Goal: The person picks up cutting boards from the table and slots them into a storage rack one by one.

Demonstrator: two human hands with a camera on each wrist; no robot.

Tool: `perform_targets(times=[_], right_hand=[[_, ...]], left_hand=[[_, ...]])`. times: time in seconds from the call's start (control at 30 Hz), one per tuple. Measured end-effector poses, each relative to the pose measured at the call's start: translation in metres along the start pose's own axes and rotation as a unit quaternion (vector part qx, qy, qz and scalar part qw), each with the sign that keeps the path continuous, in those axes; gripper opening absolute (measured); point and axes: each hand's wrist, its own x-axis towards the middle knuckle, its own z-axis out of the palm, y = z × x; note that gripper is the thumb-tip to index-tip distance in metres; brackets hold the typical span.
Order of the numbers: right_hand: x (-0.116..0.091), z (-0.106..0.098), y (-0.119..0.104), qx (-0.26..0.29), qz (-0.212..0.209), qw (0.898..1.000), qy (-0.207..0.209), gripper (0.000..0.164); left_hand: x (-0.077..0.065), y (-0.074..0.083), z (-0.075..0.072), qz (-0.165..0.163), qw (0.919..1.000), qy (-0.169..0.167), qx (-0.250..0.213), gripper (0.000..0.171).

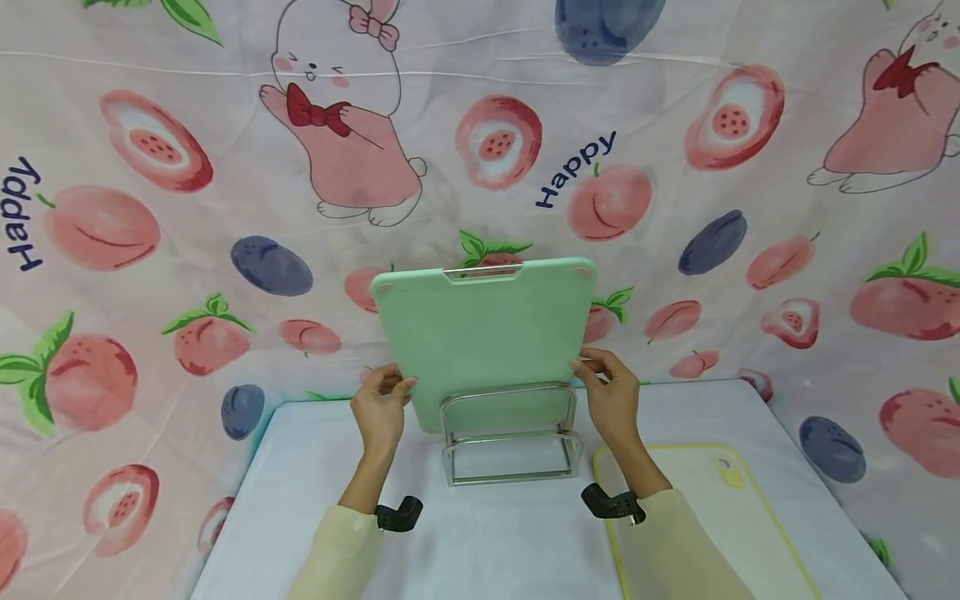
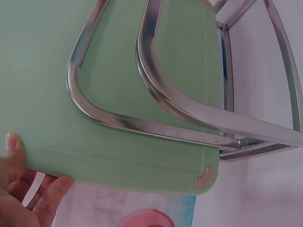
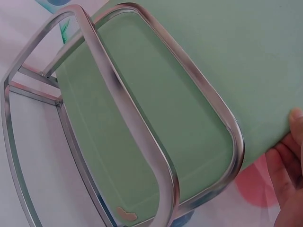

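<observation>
A green cutting board point(image 1: 487, 333) stands upright, leaning back slightly, with a metal handle at its top edge. My left hand point(image 1: 381, 408) pinches its left edge between thumb and fingers. On the opposite edge, my right hand point(image 1: 611, 400) pinches in the same way. In front of the board's lower part is a silver wire rack point(image 1: 512, 481). Both wrist views show rack loops point(image 2: 184, 111) crossing before the board's face. Pinkish pads mark the board's lower corners. Whether its bottom edge rests on the rack or hangs free, I cannot tell.
A white cutting board with a yellow rim point(image 1: 705, 517) lies flat on the white table point(image 1: 300, 500) at the right, partly under my right forearm. Behind the table hangs a fruit-and-rabbit patterned cloth point(image 1: 480, 183). Each wrist wears a black camera.
</observation>
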Motion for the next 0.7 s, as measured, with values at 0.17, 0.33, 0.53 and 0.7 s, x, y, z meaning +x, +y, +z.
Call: perform_targets(times=[0.17,0.33,0.53,0.7], right_hand=[[0.000,-0.002,0.003,-0.005,0.010,1.000,0.002,0.018],[0.000,-0.004,0.006,-0.005,0.000,1.000,0.008,0.018],[0.001,-0.006,0.010,-0.003,-0.011,1.000,0.013,0.018],[0.002,-0.008,0.012,-0.002,-0.003,1.000,0.020,0.018]], left_hand=[[0.000,0.001,0.004,0.000,1.0000,0.002,0.006,0.019],[-0.001,0.003,0.008,0.005,1.0000,0.005,0.005,0.020],[-0.002,0.004,0.013,0.002,0.9995,0.020,0.023,0.021],[-0.004,0.006,0.017,0.005,0.9985,0.031,0.045,0.019]])
